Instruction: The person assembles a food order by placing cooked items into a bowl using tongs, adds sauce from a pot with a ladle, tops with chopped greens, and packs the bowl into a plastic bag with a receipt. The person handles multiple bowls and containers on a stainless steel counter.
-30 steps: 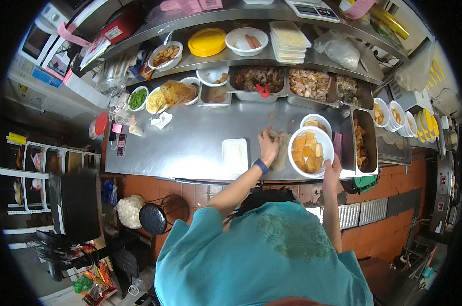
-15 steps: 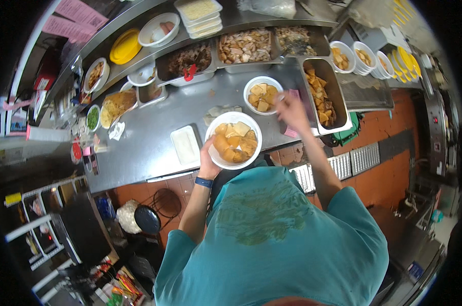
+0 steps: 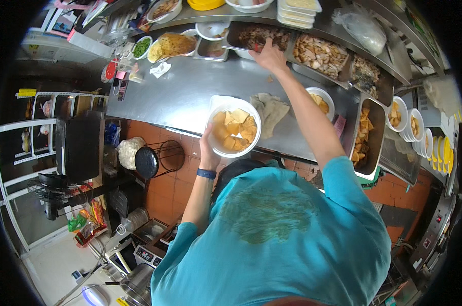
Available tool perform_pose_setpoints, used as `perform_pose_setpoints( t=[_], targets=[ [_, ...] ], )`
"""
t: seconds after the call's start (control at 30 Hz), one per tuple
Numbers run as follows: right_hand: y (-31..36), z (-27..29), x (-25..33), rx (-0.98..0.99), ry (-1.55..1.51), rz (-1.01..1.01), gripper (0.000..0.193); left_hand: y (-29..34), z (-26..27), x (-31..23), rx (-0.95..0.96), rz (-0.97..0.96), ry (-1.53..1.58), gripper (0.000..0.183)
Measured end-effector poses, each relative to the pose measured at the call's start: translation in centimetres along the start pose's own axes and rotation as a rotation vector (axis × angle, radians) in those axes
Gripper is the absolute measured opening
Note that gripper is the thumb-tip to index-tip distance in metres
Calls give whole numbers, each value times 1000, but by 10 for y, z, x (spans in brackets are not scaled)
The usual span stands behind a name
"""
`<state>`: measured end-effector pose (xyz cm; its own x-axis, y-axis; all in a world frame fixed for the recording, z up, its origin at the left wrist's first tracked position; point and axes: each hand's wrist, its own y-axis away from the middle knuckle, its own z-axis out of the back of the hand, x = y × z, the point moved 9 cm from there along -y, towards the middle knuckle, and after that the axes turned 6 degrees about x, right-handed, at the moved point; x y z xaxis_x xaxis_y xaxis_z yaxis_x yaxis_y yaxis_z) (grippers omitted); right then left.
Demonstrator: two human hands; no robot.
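My left hand [image 3: 208, 150] grips the left side of a white round bowl [image 3: 258, 118] near the counter's front edge. Inside the bowl lie golden-brown and pale yellow food pieces [image 3: 236, 130]. My right hand [image 3: 272, 57] reaches over a metal pan [image 3: 234, 35] of dark chopped meat [image 3: 264, 34] at the back. Its thumb and a finger are apart, beside a small red utensil part [image 3: 256, 47] in the pan. The hand partly hides that part, and I see no firm grip on it. Beyond my right forearm stands a second white bowl [image 3: 332, 102] with similar pieces, partly covered by the arm.
A grey cloth [image 3: 270, 115] lies right of my bowl. Pans of pale sliced meat [image 3: 320, 55] and chopped dark food [image 3: 364, 74] line the back. A deep pan [image 3: 376, 148] of brown pieces and stacked white bowls [image 3: 413, 125] stand right. A shelf [image 3: 205, 14] overhangs the back.
My right hand has moved from beside the second bowl to the dark meat pan. The view has shifted leftward. My left hand still holds its bowl.
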<state>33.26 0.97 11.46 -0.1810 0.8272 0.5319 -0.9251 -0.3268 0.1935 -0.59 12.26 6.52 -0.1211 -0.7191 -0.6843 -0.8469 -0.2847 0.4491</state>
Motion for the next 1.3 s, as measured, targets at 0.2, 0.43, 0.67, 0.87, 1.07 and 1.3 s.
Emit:
perform_pose_setpoints(
  t=[0.2, 0.43, 0.67, 0.87, 1.07, 1.3],
  targets=[
    [-88, -31, 5, 384, 324, -71, 49, -39, 23, -34, 35, 23, 26, 66],
    [-53, 26, -42, 114, 528, -115, 69, -115, 94, -86, 127, 89, 158, 62],
    [95, 32, -24, 29, -220, -320, 41, -190, 136, -103, 175, 155, 180, 58],
    [57, 7, 128, 3, 178, -10, 36, -229, 126, -94, 222, 247, 142, 56],
    [-40, -30, 188, 18, 509, -70, 34, -239, 114, -98, 291, 270, 198, 56],
    [-106, -49, 164, 239, 603, -151, 40, -241, 113, -108, 342, 315, 317, 52]
  ],
)
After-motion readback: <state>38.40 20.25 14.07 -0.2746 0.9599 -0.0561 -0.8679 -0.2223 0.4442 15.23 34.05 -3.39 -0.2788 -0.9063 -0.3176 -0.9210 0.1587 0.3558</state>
